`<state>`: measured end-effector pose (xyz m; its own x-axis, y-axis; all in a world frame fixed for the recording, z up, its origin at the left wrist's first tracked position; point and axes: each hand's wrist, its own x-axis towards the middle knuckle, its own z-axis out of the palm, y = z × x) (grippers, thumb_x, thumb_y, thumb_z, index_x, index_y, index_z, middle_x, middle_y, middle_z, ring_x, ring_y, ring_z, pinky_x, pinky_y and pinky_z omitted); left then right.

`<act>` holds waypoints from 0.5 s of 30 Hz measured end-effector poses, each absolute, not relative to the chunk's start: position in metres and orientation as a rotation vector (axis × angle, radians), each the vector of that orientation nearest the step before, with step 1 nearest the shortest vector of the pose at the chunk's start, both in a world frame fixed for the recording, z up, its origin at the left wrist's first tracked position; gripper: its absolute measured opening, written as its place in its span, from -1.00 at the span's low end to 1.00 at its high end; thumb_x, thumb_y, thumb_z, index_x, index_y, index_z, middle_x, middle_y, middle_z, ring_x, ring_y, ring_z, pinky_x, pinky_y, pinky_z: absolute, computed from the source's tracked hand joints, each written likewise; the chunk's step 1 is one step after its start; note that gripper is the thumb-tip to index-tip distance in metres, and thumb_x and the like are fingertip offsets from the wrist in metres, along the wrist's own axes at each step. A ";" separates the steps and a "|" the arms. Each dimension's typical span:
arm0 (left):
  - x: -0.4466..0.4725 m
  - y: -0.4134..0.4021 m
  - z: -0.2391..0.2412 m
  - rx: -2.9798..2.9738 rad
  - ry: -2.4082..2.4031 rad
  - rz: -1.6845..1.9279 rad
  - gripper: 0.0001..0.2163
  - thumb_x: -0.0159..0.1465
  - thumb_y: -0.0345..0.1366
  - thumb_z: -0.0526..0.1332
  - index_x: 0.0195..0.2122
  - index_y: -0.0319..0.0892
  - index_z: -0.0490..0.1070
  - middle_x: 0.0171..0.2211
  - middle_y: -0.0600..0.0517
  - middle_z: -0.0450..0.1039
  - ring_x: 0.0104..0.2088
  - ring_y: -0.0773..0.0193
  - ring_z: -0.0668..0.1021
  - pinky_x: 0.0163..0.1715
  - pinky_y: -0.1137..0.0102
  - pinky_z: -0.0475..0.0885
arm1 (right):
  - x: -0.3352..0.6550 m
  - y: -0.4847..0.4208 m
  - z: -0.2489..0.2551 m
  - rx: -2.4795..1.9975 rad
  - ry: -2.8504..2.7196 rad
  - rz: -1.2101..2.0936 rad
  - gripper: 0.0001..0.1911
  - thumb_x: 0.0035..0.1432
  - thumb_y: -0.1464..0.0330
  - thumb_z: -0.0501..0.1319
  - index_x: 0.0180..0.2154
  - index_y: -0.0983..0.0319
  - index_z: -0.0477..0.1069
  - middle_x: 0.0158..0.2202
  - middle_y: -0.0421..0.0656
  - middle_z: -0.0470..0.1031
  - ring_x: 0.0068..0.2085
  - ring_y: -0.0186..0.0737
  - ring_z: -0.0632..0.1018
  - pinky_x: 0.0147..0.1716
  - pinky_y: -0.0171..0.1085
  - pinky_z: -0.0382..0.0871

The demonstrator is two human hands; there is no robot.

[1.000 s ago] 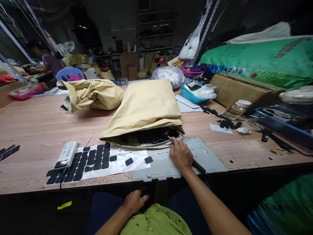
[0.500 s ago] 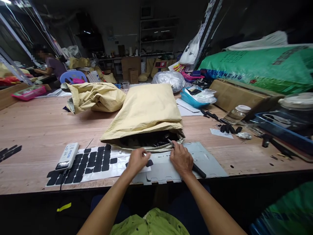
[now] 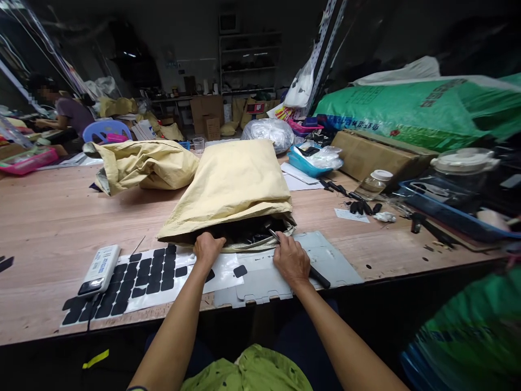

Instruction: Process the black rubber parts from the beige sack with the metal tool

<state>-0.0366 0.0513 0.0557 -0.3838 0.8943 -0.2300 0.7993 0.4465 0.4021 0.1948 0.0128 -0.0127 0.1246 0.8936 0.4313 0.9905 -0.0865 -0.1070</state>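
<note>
Hands at the mouth of a yellow sack on a wooden counter

The left hand [image 3: 208, 248] reaches into the yellow sack [image 3: 232, 187], fingers hidden, grip unreadable; the dark contents are hard to make out. The right hand [image 3: 291, 262] is clenched around black-handled tweezers [image 3: 302, 262] over a grey plate [image 3: 285, 269]. The room behind is dim and cluttered. Half a second ago the left hand hovered over the sticker sheet [image 3: 150, 277].

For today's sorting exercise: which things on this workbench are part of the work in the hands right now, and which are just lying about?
In hand:
left hand at the open mouth of the yellow sack
right hand holding a black-handled tool
grey plate under the right hand
sheet of black pads

Lying about:
crumpled sack
white remote
glass jar
blue tray
</note>
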 end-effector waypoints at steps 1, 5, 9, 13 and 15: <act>-0.040 0.046 0.057 1.452 2.292 0.333 -0.72 0.08 -0.13 0.27 -0.31 -0.24 0.56 -0.22 -0.25 0.59 -0.16 -0.12 0.60 -0.32 0.28 0.40 | 0.195 0.013 -0.012 -2.041 -1.823 -0.362 -0.55 0.17 0.43 0.14 0.12 0.17 0.33 -0.22 -0.13 0.49 -0.26 -0.20 0.42 -0.34 -0.26 0.13; -0.038 0.017 0.059 1.684 2.139 0.576 -0.83 0.13 -0.22 0.24 -0.26 -0.12 0.49 -0.28 -0.02 0.57 -0.24 0.11 0.58 -0.38 0.39 0.34 | 0.194 0.013 -0.012 -2.039 -1.818 -0.357 -0.56 0.19 0.43 0.12 0.12 0.18 0.33 -0.23 -0.13 0.48 -0.25 -0.19 0.41 -0.33 -0.25 0.13; -0.012 -0.012 0.045 1.905 1.730 0.681 -0.87 0.13 -0.33 0.24 -0.28 -0.09 0.46 -0.28 0.08 0.53 -0.28 0.26 0.52 -0.35 0.45 0.32 | 0.195 0.012 -0.011 -2.051 -1.823 -0.331 -0.55 0.19 0.44 0.12 0.13 0.19 0.32 -0.22 -0.11 0.47 -0.25 -0.19 0.41 -0.32 -0.26 0.14; 0.008 -0.023 0.026 2.016 1.645 0.654 -0.83 0.10 -0.38 0.24 -0.26 -0.09 0.46 -0.28 0.08 0.49 -0.26 0.23 0.50 -0.28 0.40 0.32 | 0.195 0.011 -0.012 -2.045 -1.833 -0.306 -0.55 0.20 0.43 0.10 0.14 0.19 0.30 -0.21 -0.10 0.47 -0.23 -0.18 0.41 -0.31 -0.26 0.16; 0.010 -0.022 0.019 2.040 1.651 0.659 -0.80 0.10 -0.38 0.23 -0.23 -0.08 0.46 -0.27 0.07 0.47 -0.23 0.22 0.49 -0.25 0.39 0.32 | 0.194 0.012 -0.012 -2.052 -1.831 -0.289 -0.55 0.20 0.43 0.10 0.14 0.19 0.31 -0.21 -0.09 0.47 -0.24 -0.18 0.41 -0.30 -0.25 0.17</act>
<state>0.0099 -0.0223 0.0192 0.1773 0.9798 0.0922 0.7740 -0.1967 0.6018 0.1943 0.0125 -0.0116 0.1330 0.9097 0.3934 0.9867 -0.0840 -0.1392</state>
